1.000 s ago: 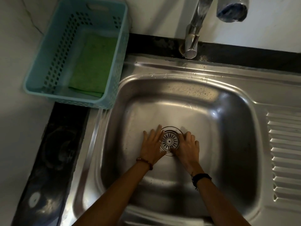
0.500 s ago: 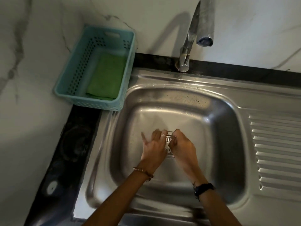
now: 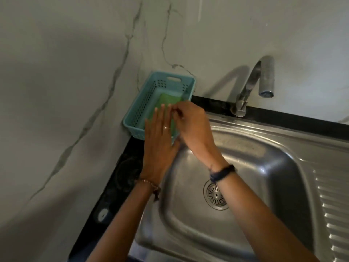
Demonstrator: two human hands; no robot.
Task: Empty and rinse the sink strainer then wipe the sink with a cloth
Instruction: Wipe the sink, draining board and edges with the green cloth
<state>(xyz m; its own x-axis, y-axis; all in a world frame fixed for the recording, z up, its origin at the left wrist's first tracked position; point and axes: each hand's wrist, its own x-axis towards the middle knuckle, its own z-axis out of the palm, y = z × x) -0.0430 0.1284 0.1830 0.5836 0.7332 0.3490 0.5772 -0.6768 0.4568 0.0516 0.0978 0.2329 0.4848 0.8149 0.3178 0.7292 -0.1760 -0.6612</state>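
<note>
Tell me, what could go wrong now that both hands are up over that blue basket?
1. The blue basket sits at the counter's edge by the sink; a tug on the green cloth might tip it in.
2. The strainer sits in the drain, so emptying it may get skipped.
3. The right hand pinches something too small to identify; it could drop.

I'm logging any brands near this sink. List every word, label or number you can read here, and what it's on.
None: no readable text in this view.
Basket: no label shows.
Tap: bare metal, no brand visible.
Sink: no stamp or lettering visible.
Pale round spot on the dark counter: too blurred to tell whether it is a sticker or carries print.
</note>
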